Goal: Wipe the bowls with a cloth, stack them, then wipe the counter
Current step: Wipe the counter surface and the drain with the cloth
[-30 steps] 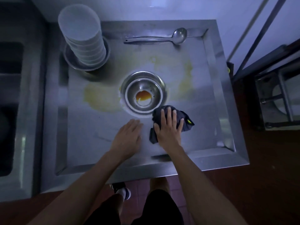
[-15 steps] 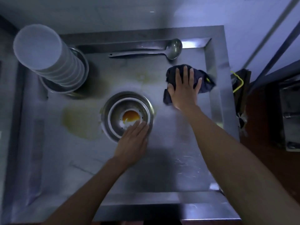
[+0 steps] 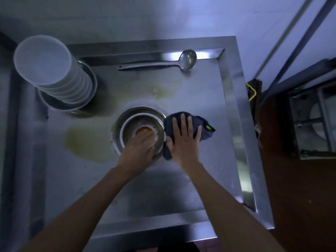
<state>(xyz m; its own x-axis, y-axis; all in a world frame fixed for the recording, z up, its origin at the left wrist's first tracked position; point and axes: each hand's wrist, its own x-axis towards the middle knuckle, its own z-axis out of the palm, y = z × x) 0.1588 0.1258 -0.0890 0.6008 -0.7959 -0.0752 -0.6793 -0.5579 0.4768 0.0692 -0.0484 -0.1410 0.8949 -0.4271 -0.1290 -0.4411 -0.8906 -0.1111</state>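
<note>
Two hands at the bowl [image 3: 139, 130], counter-wiping under way.
My right hand [image 3: 184, 140] presses the cloth [image 3: 203, 128] flat-fingered beside it; left hand [image 3: 140, 148] reaches in, fingers loose. Next I'd lift it aside.

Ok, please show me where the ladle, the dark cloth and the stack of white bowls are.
ladle [image 3: 188, 60]: head view, on its scoop.
dark cloth [image 3: 206, 131]: head view, on the bare part right of the fingers.
stack of white bowls [image 3: 42, 60]: head view, inside the top bowl.
</note>
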